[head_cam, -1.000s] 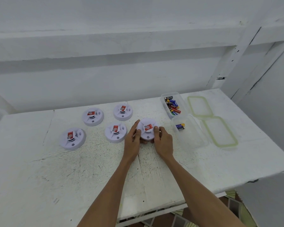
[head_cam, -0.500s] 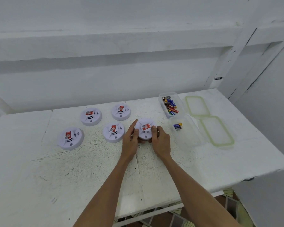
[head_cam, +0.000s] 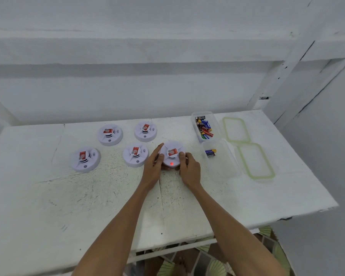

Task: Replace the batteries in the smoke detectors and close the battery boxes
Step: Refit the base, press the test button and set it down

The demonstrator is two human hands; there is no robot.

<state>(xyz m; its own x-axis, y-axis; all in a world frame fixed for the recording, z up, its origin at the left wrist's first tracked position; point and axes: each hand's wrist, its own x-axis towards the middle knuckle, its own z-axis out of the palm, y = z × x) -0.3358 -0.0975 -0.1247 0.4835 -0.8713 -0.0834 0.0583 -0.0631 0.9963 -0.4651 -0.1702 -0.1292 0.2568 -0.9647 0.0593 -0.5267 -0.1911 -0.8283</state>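
Several round white smoke detectors with red labels lie on the white table [head_cam: 88,206]. My left hand [head_cam: 153,167] and my right hand [head_cam: 189,168] grip the rightmost detector [head_cam: 172,154] from both sides; a red light glows on its near face. Four others lie to the left: one [head_cam: 135,155] beside my left hand, one [head_cam: 145,131] behind it, one [head_cam: 110,134] at the back left, one [head_cam: 85,159] at the far left. A clear box [head_cam: 214,118] at the back right holds several batteries. A second clear box [head_cam: 223,166] in front of it holds a few batteries [head_cam: 210,153].
Two green-rimmed clear lids [head_cam: 236,129] [head_cam: 255,160] lie flat to the right of the boxes. A white wall with a ledge rises behind the table. The table's right edge and front edge drop off to a patterned floor below.
A red light now shows on the front of the held detector. Both hands have stayed on it, with fingers shifted slightly around its rim.
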